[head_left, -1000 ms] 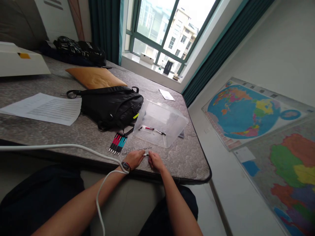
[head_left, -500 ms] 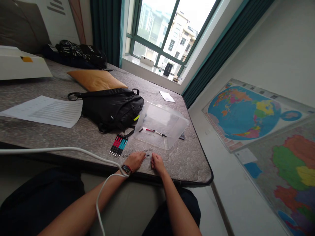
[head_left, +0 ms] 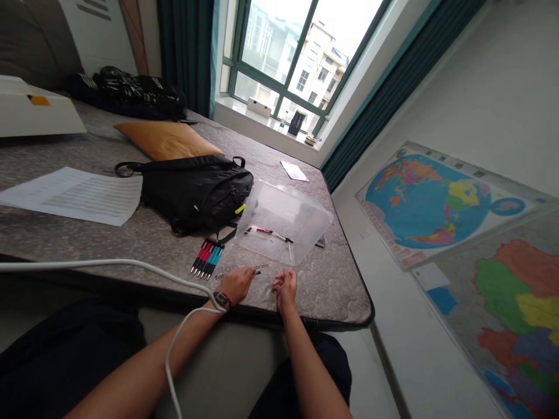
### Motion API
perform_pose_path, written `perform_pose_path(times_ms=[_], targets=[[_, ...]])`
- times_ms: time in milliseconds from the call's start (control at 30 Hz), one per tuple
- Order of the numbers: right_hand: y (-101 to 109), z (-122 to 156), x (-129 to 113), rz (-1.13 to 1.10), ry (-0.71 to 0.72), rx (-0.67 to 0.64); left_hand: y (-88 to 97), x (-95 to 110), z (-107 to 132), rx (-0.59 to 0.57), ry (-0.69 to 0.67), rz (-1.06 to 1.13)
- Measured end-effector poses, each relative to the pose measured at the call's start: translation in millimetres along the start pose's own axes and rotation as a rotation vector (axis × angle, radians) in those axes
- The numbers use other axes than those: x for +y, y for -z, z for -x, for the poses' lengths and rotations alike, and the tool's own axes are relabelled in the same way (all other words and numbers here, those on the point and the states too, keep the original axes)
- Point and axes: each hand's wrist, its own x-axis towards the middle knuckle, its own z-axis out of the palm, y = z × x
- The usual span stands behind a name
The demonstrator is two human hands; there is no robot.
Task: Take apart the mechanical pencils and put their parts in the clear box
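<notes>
My left hand (head_left: 236, 283), with a watch on its wrist, rests on the grey mattress (head_left: 131, 233) near its front edge. Its fingers pinch a small dark pen part (head_left: 257, 272). My right hand (head_left: 286, 285) is a short way to the right, fingers curled in a pinch on something I cannot make out. Just beyond my left hand lies a row of several red and blue pens (head_left: 207, 258). Behind both hands stands a clear plastic box (head_left: 283, 221) with a red pen and loose pen parts (head_left: 268, 233) inside.
A black bag (head_left: 196, 189) lies behind the pens, with an orange cushion (head_left: 166, 139) and printed sheets (head_left: 74, 195) further left. A white cable (head_left: 131, 267) crosses the mattress edge and my left arm. World maps (head_left: 437, 203) lie on the floor to the right.
My hands were together on a small pen piece; now they have parted. The right hand has drawn away to the right and lifted slightly, while the left keeps the dark part.
</notes>
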Motion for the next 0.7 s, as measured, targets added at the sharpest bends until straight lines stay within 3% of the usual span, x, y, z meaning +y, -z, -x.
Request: perform_pose_path(times_ms=[200,700], targets=[[-5.2,7.7,2.8,0.408,0.146,-0.188,0.1,-0.8,-0.3,-0.004,-0.026,-0.037],[-6.1,9.8,-6.9,0.59,0.15,-0.473,-2.0,-3.8,1.7,-0.014,-0.12,0.007]])
